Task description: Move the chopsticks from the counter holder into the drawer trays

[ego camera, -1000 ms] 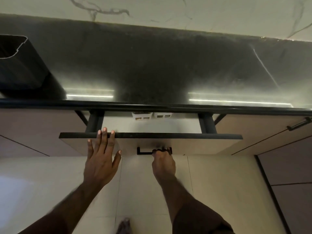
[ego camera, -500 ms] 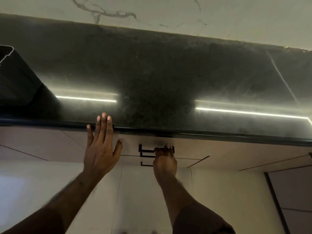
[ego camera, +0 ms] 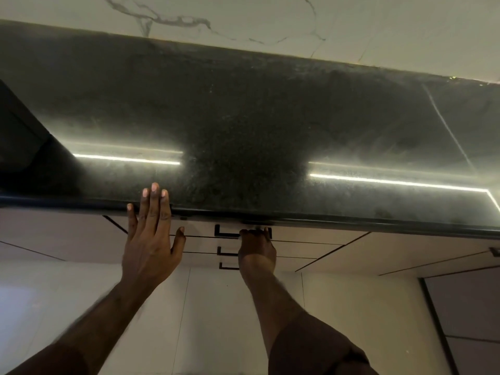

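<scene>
Left hand [ego camera: 151, 247] flat, fingers [ego camera: 153, 204] spread, tips over counter edge [ego camera: 351, 221], palm against drawer front [ego camera: 297, 235]. Right hand [ego camera: 255, 246] curled tight around top handle [ego camera: 226, 231]. Chopsticks, holder, trays unseen. Best: press evenly, release handle once flush.

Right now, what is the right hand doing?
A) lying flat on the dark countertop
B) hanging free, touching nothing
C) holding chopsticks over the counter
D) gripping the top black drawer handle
D: the right hand is curled around the top black bar-shaped drawer handle just under the dark speckled stone countertop, while the left hand is spread flat against the drawer front.
</scene>
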`<state>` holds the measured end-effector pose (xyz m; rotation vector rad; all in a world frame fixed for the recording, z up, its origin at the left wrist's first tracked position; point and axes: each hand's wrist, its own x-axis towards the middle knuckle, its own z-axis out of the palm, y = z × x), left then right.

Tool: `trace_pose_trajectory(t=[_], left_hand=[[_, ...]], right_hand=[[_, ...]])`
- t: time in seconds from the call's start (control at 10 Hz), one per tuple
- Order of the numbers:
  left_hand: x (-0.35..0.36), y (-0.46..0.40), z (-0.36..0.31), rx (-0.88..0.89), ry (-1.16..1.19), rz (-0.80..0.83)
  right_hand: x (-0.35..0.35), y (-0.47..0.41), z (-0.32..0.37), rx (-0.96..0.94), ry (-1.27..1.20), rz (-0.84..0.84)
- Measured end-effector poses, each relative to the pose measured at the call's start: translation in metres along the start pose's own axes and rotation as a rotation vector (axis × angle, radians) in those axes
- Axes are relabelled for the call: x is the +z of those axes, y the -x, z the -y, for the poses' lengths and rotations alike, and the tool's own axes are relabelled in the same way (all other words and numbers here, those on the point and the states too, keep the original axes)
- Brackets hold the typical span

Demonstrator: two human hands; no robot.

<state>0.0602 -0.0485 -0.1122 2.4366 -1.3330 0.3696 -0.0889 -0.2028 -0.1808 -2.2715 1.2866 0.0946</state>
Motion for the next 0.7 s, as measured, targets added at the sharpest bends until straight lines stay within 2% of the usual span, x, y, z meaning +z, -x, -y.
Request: trace_pose_trajectory(t=[0.2, 0.5, 0.7], left_hand=[[-0.012, 0.0, -0.004, -0.026, -0.002, 0.076], [-0.042, 0.003, -0.026, -0.021, 0.025, 0.156], [-0.085, -0.011, -0.044, 0.04, 0.08, 0.109]], right_hand=[[-0.032, 0.016, 0.01, -0.11, 0.105, 0.04], [-0.085, 0.06, 0.027, -0.368, 0.099, -0.202], [-0.138, 0.077, 0.043, -0.463, 0.074, -0.362]])
